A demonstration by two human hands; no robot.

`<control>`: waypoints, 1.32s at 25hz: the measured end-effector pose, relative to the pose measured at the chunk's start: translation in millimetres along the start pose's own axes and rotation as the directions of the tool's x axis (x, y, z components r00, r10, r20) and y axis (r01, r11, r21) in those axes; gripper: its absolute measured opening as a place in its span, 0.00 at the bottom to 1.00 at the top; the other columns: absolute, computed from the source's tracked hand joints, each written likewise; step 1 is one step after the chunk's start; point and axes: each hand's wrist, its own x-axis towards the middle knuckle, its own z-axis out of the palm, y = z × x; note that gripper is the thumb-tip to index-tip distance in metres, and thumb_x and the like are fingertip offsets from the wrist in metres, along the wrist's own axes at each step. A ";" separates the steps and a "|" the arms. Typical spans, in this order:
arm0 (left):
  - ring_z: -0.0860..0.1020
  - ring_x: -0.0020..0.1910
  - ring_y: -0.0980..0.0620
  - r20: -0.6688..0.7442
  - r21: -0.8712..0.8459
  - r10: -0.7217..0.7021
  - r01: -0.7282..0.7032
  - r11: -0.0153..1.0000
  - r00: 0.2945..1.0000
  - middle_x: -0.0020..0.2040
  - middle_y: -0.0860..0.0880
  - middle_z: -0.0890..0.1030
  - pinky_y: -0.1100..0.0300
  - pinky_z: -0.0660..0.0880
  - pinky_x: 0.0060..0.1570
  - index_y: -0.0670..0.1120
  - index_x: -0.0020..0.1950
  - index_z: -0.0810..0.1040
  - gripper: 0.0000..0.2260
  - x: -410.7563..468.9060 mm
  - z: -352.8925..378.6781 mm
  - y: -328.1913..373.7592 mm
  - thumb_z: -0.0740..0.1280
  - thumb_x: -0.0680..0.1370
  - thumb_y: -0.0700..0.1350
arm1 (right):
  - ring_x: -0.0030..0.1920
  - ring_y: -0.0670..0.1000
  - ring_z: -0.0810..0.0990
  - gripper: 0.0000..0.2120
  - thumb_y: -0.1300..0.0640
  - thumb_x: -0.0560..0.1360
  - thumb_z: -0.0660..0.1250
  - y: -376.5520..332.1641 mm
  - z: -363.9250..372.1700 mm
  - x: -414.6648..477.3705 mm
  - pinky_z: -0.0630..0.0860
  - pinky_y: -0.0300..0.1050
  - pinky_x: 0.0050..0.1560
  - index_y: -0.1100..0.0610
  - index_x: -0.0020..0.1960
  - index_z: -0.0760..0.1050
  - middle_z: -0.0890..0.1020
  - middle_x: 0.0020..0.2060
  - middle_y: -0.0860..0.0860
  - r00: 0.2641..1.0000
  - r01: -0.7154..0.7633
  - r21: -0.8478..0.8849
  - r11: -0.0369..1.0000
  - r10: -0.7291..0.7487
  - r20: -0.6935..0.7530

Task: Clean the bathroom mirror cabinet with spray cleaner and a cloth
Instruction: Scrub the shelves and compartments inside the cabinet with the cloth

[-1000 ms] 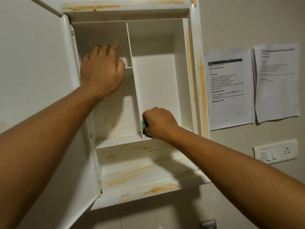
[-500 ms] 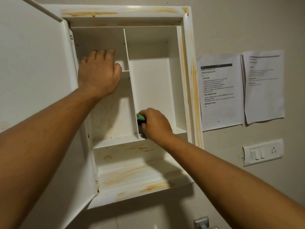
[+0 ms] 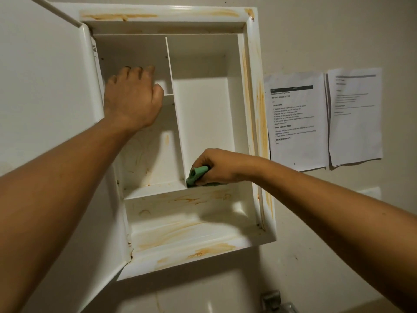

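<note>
The right hand [image 3: 217,168] was clamped on a green cloth [image 3: 198,174], pressing it into the bottom left corner of the tall right compartment, against the foot of the upright divider [image 3: 178,125] of the mirror cabinet [image 3: 253,86]. The left hand [image 3: 133,99] reached into the upper left compartment at the small shelf [image 3: 168,94] — whether its fingers gripped the shelf or only rested there could not be made out. The door [image 3: 45,91] stood open at the left. Orange stains [image 3: 178,233] streaked the lower shelf and frame — two printed sheets [image 3: 297,123] hung on the wall to the right.
</note>
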 end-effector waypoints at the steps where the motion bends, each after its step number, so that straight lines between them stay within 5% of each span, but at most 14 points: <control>1: 0.70 0.71 0.35 0.000 -0.001 0.003 -0.003 1.000 1.000 0.73 0.37 0.73 0.38 0.68 0.67 0.44 0.79 0.64 0.29 0.4 0.2 0.4 0.47 0.81 0.55 | 0.49 0.49 0.82 0.10 0.58 0.77 0.73 0.2 -1.5 -4.3 0.77 0.43 0.51 0.54 0.58 0.84 0.85 0.49 0.48 1.000 0.016 0.014 1.000 -0.016 0.011; 4: 0.70 0.71 0.35 -0.006 -0.002 0.008 -0.008 1.000 1.000 0.73 0.37 0.72 0.38 0.68 0.68 0.44 0.79 0.64 0.30 1.4 0.8 0.8 0.47 0.81 0.55 | 0.46 0.47 0.82 0.10 0.58 0.75 0.75 0.1 2.7 8.0 0.80 0.43 0.48 0.53 0.55 0.84 0.85 0.47 0.47 0.999 -0.014 0.015 1.000 0.014 -0.050; 7: 0.70 0.71 0.35 -0.008 0.006 0.009 -0.009 1.000 1.000 0.72 0.36 0.72 0.38 0.68 0.67 0.43 0.79 0.64 0.29 2.2 2.5 -0.3 0.48 0.81 0.55 | 0.44 0.52 0.82 0.10 0.60 0.72 0.75 -0.3 19.2 32.5 0.82 0.50 0.45 0.54 0.52 0.80 0.83 0.43 0.50 0.983 -0.074 -0.177 0.981 0.042 -0.176; 12: 0.69 0.72 0.36 -0.012 0.013 0.000 0.000 1.000 1.000 0.74 0.37 0.72 0.38 0.68 0.67 0.44 0.80 0.63 0.28 2.8 5.7 -1.6 0.48 0.82 0.55 | 0.40 0.56 0.77 0.11 0.63 0.70 0.71 -1.3 31.3 46.4 0.69 0.46 0.35 0.55 0.46 0.69 0.77 0.39 0.51 0.944 -0.119 -0.383 0.916 -0.015 -0.328; 17: 0.70 0.71 0.35 0.024 0.012 0.000 -0.001 1.000 1.000 0.73 0.37 0.72 0.38 0.68 0.68 0.44 0.79 0.63 0.29 1.4 0.2 -1.4 0.47 0.81 0.55 | 0.40 0.56 0.78 0.20 0.61 0.70 0.77 0.7 51.9 30.3 0.71 0.48 0.36 0.55 0.55 0.69 0.79 0.43 0.53 0.813 -0.182 -0.374 0.909 -0.075 -0.578; 24: 0.70 0.70 0.35 0.041 -0.004 0.003 -0.003 1.000 0.999 0.72 0.36 0.73 0.37 0.69 0.67 0.43 0.79 0.64 0.31 -0.2 -1.3 -2.3 0.45 0.80 0.56 | 0.48 0.55 0.80 0.09 0.58 0.77 0.71 -9.4 10.1 13.9 0.78 0.48 0.44 0.54 0.57 0.80 0.82 0.49 0.52 0.996 -0.057 -0.513 0.856 0.013 -0.090; 27: 0.71 0.69 0.34 0.047 -0.005 0.005 -0.004 1.000 0.999 0.71 0.36 0.73 0.37 0.69 0.67 0.43 0.79 0.63 0.31 2.3 0.4 -5.0 0.46 0.80 0.56 | 0.45 0.51 0.77 0.06 0.61 0.79 0.67 -17.9 -21.9 2.6 0.68 0.40 0.36 0.54 0.54 0.77 0.79 0.45 0.49 0.977 -0.049 -0.675 0.736 0.177 0.122; 33: 0.69 0.70 0.32 0.012 0.012 0.011 -0.011 1.000 1.000 0.72 0.34 0.72 0.35 0.68 0.67 0.43 0.79 0.62 0.32 7.6 5.8 -6.5 0.45 0.79 0.57 | 0.40 0.50 0.76 0.05 0.59 0.79 0.66 -9.2 -24.8 13.8 0.70 0.42 0.36 0.53 0.54 0.74 0.78 0.43 0.50 0.942 -0.030 -0.861 0.507 0.303 0.145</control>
